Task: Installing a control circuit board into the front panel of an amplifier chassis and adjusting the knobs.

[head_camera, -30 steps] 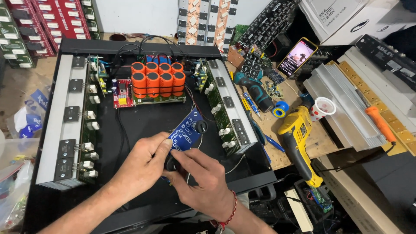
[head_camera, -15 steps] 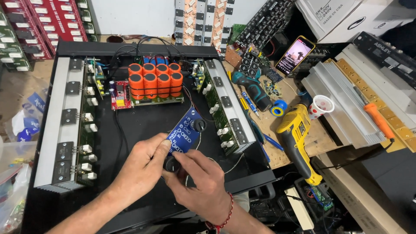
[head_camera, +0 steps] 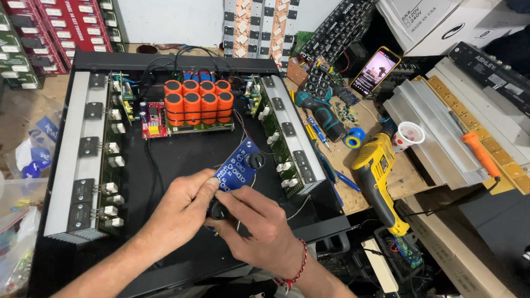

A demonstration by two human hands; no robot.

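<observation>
Head view: an open black chassis fills the workbench, with grey heatsinks running down both of its long sides and a block of orange capacitors on a board at the far end, a small red board just to their left. To the right of the chassis, on the wooden bench, lie ribbed aluminium plates, a yellow drill, a teal driver, a lit phone and a spotted paper cup — all well apart from the hands. Over the near half of the chassis floor both hands meet on a small blue board, held tilted above the black metal with a black knob at its far end. Left hand is closed on the board's near edge, thumb and forefinger pinching it. Right hand, a red cord at its wrist, grasps a second black knob at the board's near end — fingers curled around it, touching the left hand.
</observation>
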